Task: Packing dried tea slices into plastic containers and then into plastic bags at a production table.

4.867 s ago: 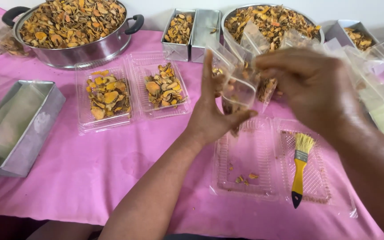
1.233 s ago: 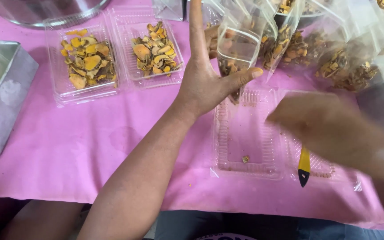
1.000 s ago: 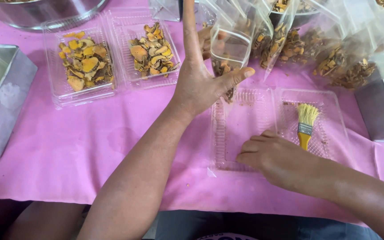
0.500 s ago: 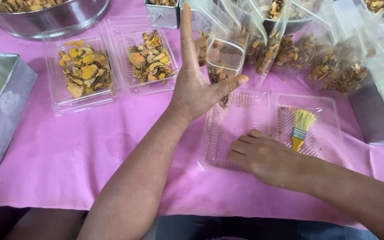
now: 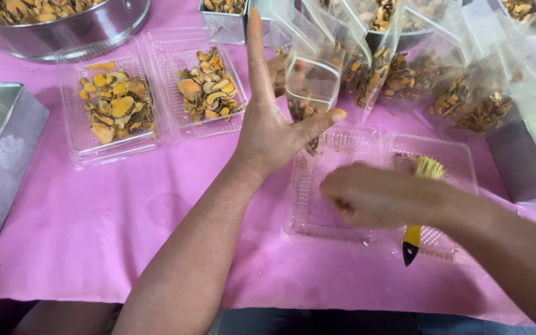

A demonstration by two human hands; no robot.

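Left hand (image 5: 268,127) raised, index finger upright, thumb and fingers grasping small clear plastic bag (image 5: 310,87) holding dried orange-brown slices. Right hand (image 5: 376,195) blurred, loosely curled over open clear plastic clamshell tray (image 5: 342,220) on pink-covered desk (image 5: 125,236); grip cannot be told. Yellow-handled bristle brush (image 5: 418,208) at 3 o'clock of right hand. Two filled clear trays (image 5: 156,93) at 10 o'clock.

We note a steel pot (image 5: 69,28) of dried slices at top left | two clear clamshell trays (image 5: 156,93) filled with yellow-orange slices on the pink tablecloth (image 5: 94,248) | a grey metal tin (image 5: 1,155) at left edge | filled clear bags (image 5: 466,93) at top right.
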